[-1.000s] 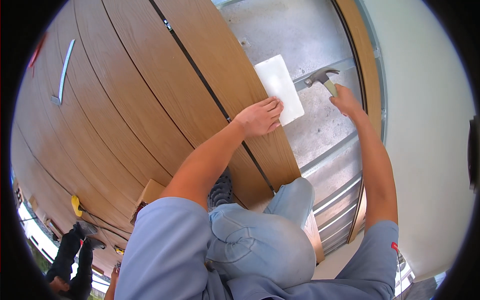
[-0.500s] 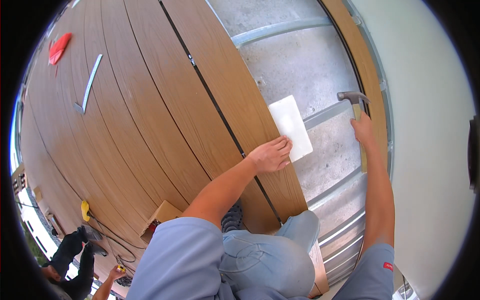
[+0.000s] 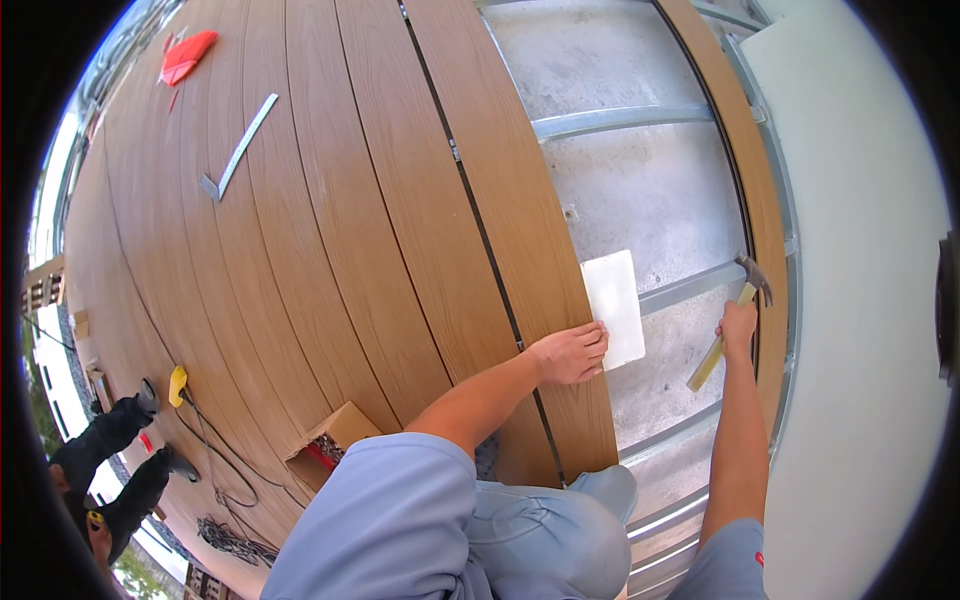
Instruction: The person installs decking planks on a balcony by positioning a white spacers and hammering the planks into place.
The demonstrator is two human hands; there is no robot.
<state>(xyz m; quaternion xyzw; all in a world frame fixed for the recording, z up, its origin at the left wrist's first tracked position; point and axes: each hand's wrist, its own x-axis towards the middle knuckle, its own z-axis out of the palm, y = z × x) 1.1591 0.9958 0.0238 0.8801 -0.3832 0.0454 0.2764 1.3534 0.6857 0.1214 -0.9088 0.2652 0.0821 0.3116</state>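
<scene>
The right hand (image 3: 738, 325) encloses a yellow-handled steel claw hammer (image 3: 711, 360), likely head-heavy, best held mid-handle, while the left hand (image 3: 570, 352), grip unclear, touches a stiff-looking white rectangular slab (image 3: 614, 310) at its one o'clock.

Honestly can't read a single word or number here. The little red tag (image 3: 759, 558) on the right sleeve (image 3: 722, 572) (barely a speck, tbh) is too small to make out, and any markings on the metal square (image 3: 246, 146) are lost at this size.
</scene>
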